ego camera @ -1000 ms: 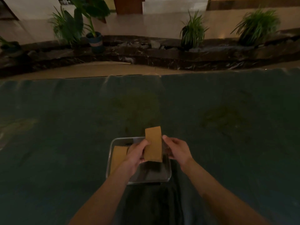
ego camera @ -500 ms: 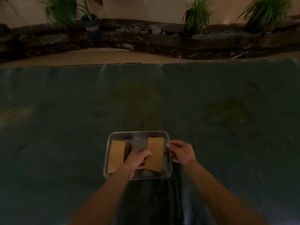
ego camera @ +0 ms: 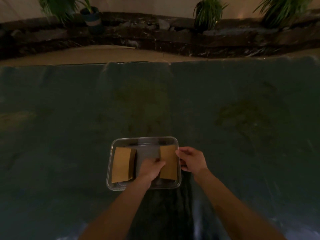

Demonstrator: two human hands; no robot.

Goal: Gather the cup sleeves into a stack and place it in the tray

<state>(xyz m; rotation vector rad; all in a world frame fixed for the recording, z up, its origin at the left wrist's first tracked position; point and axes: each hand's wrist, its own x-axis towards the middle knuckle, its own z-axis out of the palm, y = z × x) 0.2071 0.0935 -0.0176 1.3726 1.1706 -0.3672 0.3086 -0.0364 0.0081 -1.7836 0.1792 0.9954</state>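
A clear rectangular tray (ego camera: 143,140) sits on the dark green cloth near me. In its left half lies a stack of brown cup sleeves (ego camera: 122,165). In its right half lies a second brown sleeve stack (ego camera: 168,161), flat against the tray floor. My left hand (ego camera: 151,168) pinches the left edge of that right stack, inside the tray. My right hand (ego camera: 192,161) rests at the tray's right rim with curled fingers touching the stack's right edge; whether it grips the rim or the sleeves is unclear.
The green cloth (ego camera: 225,118) covers the whole table up to its far edge. Beyond it run a dark stone ledge (ego camera: 155,35) and potted plants (ego camera: 207,13). Dark fabric (ego camera: 164,213) hangs between my forearms.
The right sleeve stack went from held upright above the tray to lying flat in its right half. Both hands came down with it, and the view tilted downward.
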